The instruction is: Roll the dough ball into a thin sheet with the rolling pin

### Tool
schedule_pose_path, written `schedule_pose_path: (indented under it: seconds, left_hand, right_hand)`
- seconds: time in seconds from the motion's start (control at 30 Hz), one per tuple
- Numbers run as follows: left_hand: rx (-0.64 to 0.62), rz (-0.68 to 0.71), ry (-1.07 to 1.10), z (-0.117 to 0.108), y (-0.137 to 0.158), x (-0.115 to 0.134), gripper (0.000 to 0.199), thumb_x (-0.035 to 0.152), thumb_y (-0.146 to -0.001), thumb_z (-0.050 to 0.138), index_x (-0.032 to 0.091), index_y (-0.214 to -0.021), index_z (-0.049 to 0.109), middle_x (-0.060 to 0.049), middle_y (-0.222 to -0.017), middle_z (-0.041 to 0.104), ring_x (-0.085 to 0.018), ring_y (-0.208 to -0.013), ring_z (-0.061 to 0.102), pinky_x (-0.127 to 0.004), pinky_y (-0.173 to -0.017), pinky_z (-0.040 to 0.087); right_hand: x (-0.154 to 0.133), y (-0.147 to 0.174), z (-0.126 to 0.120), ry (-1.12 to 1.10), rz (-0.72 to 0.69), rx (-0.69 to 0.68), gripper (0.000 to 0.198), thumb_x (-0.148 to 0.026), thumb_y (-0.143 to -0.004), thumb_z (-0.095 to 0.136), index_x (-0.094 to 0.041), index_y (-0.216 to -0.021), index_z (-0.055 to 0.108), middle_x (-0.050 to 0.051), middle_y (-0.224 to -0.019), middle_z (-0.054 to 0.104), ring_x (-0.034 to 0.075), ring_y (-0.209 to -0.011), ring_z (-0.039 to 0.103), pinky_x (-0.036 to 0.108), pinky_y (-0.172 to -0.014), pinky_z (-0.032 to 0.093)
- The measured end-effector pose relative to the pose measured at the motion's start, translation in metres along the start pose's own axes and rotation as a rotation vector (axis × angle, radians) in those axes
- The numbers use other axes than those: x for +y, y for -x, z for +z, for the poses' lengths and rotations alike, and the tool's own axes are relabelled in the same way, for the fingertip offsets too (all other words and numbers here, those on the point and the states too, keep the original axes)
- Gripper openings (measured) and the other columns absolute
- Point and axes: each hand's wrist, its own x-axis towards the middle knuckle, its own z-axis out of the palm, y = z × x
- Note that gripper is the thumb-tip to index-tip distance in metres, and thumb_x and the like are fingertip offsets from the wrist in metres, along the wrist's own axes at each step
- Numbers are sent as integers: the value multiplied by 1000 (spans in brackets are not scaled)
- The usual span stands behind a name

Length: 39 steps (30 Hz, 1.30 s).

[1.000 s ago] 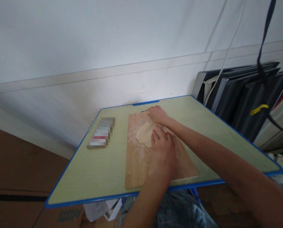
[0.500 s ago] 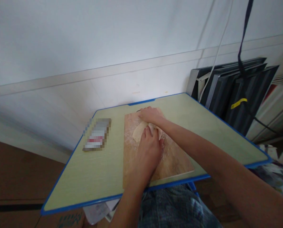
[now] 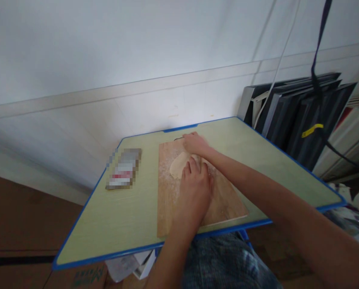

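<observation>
A flattened round of pale dough lies on a floured wooden board. My left hand bends its fingers over the dough's near right side. Farther off, my right hand is curled at the board's far edge, beyond the dough. A narrow strip shows between the two hands, but whatever they grip is mostly covered by the fingers and right wrist. A short dark curved line shows beside the right hand's fingertips.
The board rests on a pale green table with a blue rim. A blurred-out flat packet lies at the left. Dark panels lean against the wall at the right, with a black strap hanging before them. Cardboard boxes stand lower left.
Both hands have shifted a little to the right over the board. More of the dough's left part shows now. The view has moved slightly.
</observation>
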Motion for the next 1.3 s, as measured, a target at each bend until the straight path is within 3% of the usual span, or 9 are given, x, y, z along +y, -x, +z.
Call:
schedule_pose_path:
  seconds: [0.13, 0.23, 0.4, 0.53, 0.63, 0.73, 0.93, 1.17, 1.3]
  left_hand:
    - [0, -29, 31, -4, 0, -8, 43, 26, -87, 42, 13, -128, 36, -17, -122, 48, -26, -109, 49, -42, -92, 39]
    - [24, -28, 10, 0, 1, 2, 52, 27, -85, 47, 12, -132, 32, -20, -125, 45, -28, -111, 48, -43, -92, 40]
    - [38, 3, -74, 12, 2, 29, 49, 33, -85, 49, 7, -126, 42, -27, -138, 31, -36, -127, 32, -47, -98, 33]
    - [30, 31, -72, 12, 1, 34, 52, 38, -85, 47, 8, -127, 43, -25, -140, 29, -36, -130, 27, -47, -99, 33]
    - [34, 31, -65, 8, 1, 21, 50, 38, -86, 44, 12, -129, 40, -21, -141, 31, -33, -128, 31, -47, -99, 33]
    - [33, -12, -80, 3, 2, 3, 52, 37, -87, 42, 14, -134, 34, -18, -141, 34, -32, -128, 32, -50, -103, 27]
    - [7, -91, -48, -3, 3, -13, 50, 35, -91, 32, 15, -137, 29, -16, -132, 45, -29, -125, 38, -51, -103, 27]
    - [27, -27, -54, 7, 5, 14, 49, 36, -87, 43, 9, -128, 40, -24, -134, 40, -34, -126, 35, -52, -101, 28]
    - [-1, -5, -41, 9, 3, 19, 45, 37, -86, 45, 10, -123, 45, -25, -135, 37, -34, -126, 35, -50, -100, 31]
  right_hand:
    - [-13, 0, -1, 9, 27, 52, 35, -19, -84, 35, -14, -113, 54, 16, -117, 58, 27, -107, 51, 41, -84, 41]
    - [-8, 3, -1, 19, -5, 59, 34, -24, -85, 38, -16, -114, 55, 14, -119, 57, 26, -111, 48, 40, -87, 40]
    - [22, 10, 2, 38, -72, 49, 43, -23, -89, 31, -12, -128, 42, 12, -134, 46, 21, -125, 34, 39, -100, 28]
    - [35, 12, 2, 52, -96, 36, 46, -18, -90, 25, -6, -132, 37, 13, -138, 40, 18, -128, 30, 36, -106, 16]
    - [27, 10, 0, 43, -77, 19, 44, -22, -89, 29, -10, -130, 41, 12, -135, 44, 20, -126, 34, 40, -104, 20]
    - [8, 7, -2, 19, -19, 15, 44, -33, -88, 33, -17, -126, 46, 11, -131, 50, 29, -125, 34, 52, -98, 26]
    - [-18, 5, -6, -10, 34, 23, 42, -40, -85, 38, -18, -119, 52, 14, -122, 56, 30, -115, 45, 61, -96, 22]
    - [16, 15, -1, -15, 7, 11, 46, -27, -87, 31, -19, -132, 40, 5, -140, 39, 30, -131, 21, 62, -96, 26]
    - [26, 16, -1, -10, -6, -10, 50, -20, -86, 29, -19, -135, 37, 4, -143, 35, 29, -133, 17, 57, -96, 31]
